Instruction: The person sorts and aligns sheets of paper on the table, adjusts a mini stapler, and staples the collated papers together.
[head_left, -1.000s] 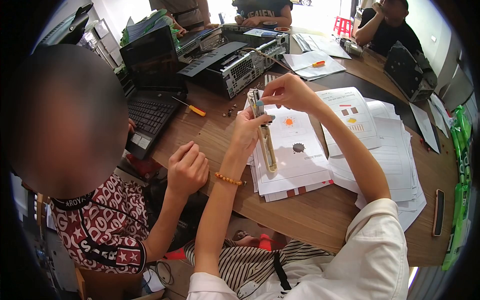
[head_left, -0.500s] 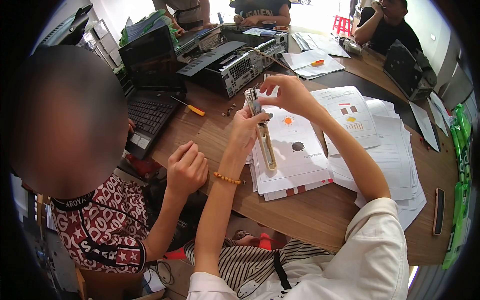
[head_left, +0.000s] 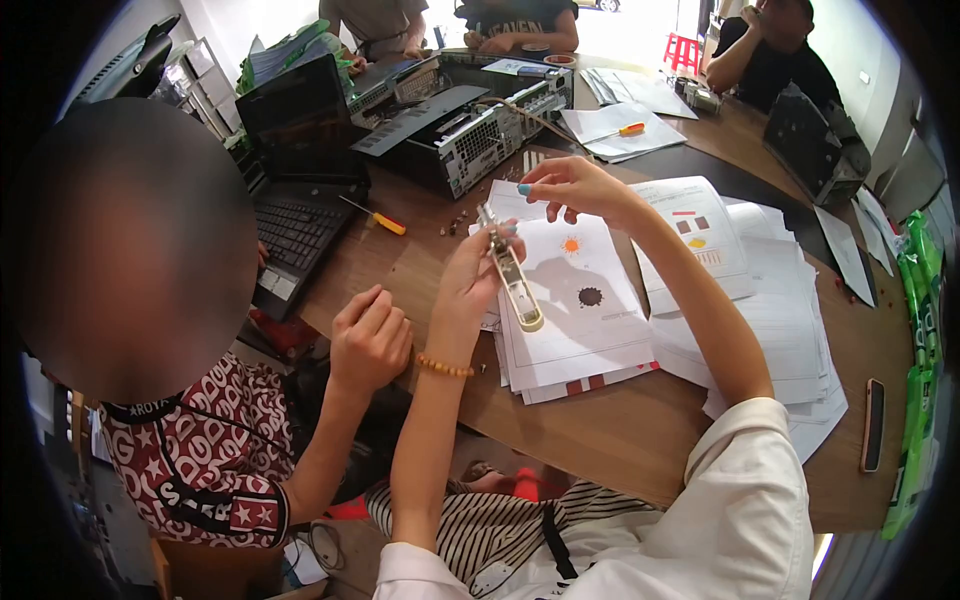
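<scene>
In the head view my left hand [head_left: 472, 270], with a beaded bracelet at the wrist, is closed around a stapler [head_left: 524, 312]. The stapler is cream-coloured with metal parts, and it appears to be opened up, its long hollow part slanting down towards me. Above and to the right of it, my right hand [head_left: 575, 187] hangs in the air, apart from the stapler. Its fingers are loosely bent and spread, with nothing visible in them. Under both hands lies a stack of printed sheets [head_left: 590, 345] showing an orange sun shape and a dark blot.
More papers [head_left: 775, 320] lie right, near a phone [head_left: 874, 425]. An opened computer case [head_left: 490, 140], a laptop [head_left: 300, 215] and a screwdriver [head_left: 388, 223] are further left. A person [head_left: 200, 430] sits close at left, a fist near my left forearm. Others sit across the table.
My right hand has moved up and away from the stapler, where its fingers were before. My left hand has lowered slightly and tilted the stapler.
</scene>
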